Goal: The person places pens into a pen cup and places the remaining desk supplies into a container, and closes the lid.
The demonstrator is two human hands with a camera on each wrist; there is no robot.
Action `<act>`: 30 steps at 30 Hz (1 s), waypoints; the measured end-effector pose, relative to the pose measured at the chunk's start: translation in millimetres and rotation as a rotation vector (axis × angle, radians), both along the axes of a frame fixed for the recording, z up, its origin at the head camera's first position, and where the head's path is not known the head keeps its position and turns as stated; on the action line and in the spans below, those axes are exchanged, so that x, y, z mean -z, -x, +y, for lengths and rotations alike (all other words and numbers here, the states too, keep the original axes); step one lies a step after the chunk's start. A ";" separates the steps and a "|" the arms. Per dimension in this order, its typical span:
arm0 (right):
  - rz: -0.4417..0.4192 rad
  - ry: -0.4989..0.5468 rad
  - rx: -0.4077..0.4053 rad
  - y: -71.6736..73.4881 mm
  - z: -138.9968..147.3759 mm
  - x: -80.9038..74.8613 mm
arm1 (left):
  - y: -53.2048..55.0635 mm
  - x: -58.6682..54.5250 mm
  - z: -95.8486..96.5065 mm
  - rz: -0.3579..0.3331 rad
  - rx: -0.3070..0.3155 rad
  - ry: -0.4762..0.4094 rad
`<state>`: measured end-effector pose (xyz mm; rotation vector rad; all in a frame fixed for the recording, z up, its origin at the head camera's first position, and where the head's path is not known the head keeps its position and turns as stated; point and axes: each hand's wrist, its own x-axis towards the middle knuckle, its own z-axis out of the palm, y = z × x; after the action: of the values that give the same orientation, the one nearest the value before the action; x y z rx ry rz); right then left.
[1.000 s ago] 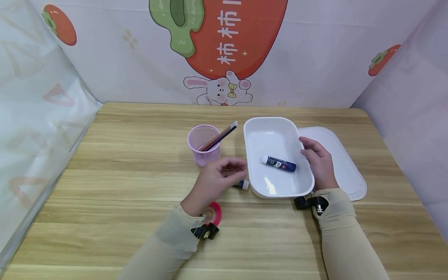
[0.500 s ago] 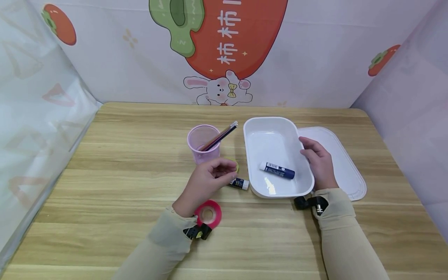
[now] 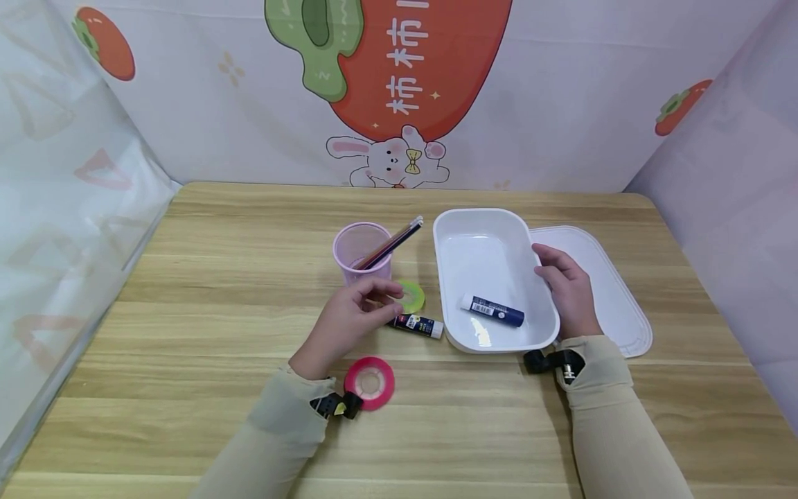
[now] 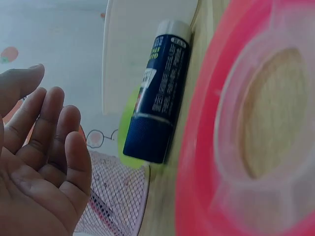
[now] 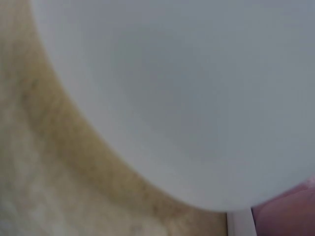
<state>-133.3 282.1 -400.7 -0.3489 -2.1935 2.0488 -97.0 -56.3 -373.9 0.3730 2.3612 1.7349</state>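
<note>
My left hand [image 3: 352, 319] hovers beside a dark blue glue stick [image 3: 416, 326] lying on the table, its fingers loosely bent and holding nothing. The left wrist view shows the same hand [image 4: 44, 152] with bare fingers apart from that glue stick. Behind it lies a yellow-green tape roll [image 3: 411, 296], partly covered by the fingers. At the right, my right hand [image 3: 569, 287] grips the side rim of a white plastic box [image 3: 480, 242]. Another glue stick [image 3: 492, 310] lies inside the box. The right wrist view is mostly filled by the box's wall [image 5: 187, 98].
A pink mesh pencil cup [image 3: 364, 246] with several pencils [image 3: 393, 244] stands behind my left hand. A red-pink tape roll [image 3: 370, 383] lies near the left wrist. The white lid [image 3: 614, 298] lies right of the box, partly under my right hand.
My left hand has drawn back leftward from the box, uncovering more of the table glue stick and the yellow-green tape. The glue stick in the box has rolled slightly toward the front. My right hand stays put.
</note>
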 end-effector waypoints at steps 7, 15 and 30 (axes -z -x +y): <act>-0.001 0.001 0.008 -0.1 -0.5 -0.9 | 6.5 5.6 -9.9 -0.018 0.007 0.045; 0.008 0.035 -0.002 -0.3 0.6 0.4 | 8.1 8.5 -17.4 -0.088 0.003 0.080; -0.006 -0.015 -0.019 0.0 2.8 1.9 | 11.4 17.8 -25.7 -0.212 0.039 0.144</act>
<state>-133.3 284.9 -402.6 -0.3346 -2.2235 2.0420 -108.3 -82.0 -391.7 0.2008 2.2920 1.4960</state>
